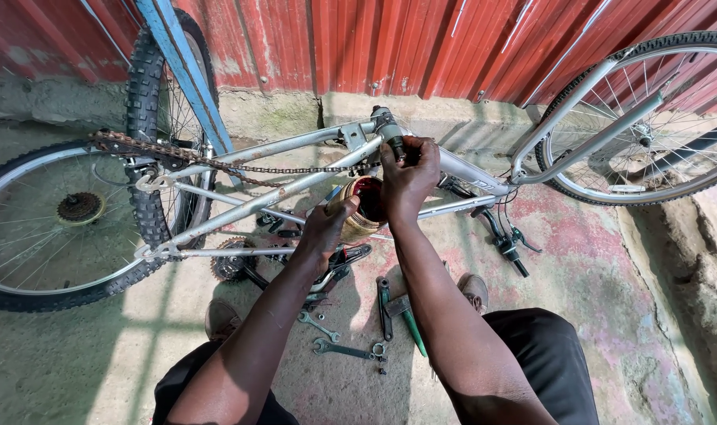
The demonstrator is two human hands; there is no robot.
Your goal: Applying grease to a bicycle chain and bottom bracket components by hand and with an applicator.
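Observation:
An upside-down silver bicycle frame lies in front of me on the concrete. My left hand holds a round tin with dark red contents, just under the frame. My right hand reaches over the tin, its fingers closed at the bottom bracket shell of the frame. A rusty chain hangs slack along the frame toward the left.
The front wheel is at the right, a loose rear wheel with sprockets at the left, a knobby tyre behind. Spanners, pliers and a green-handled tool lie on the ground by my feet. A red corrugated wall stands behind.

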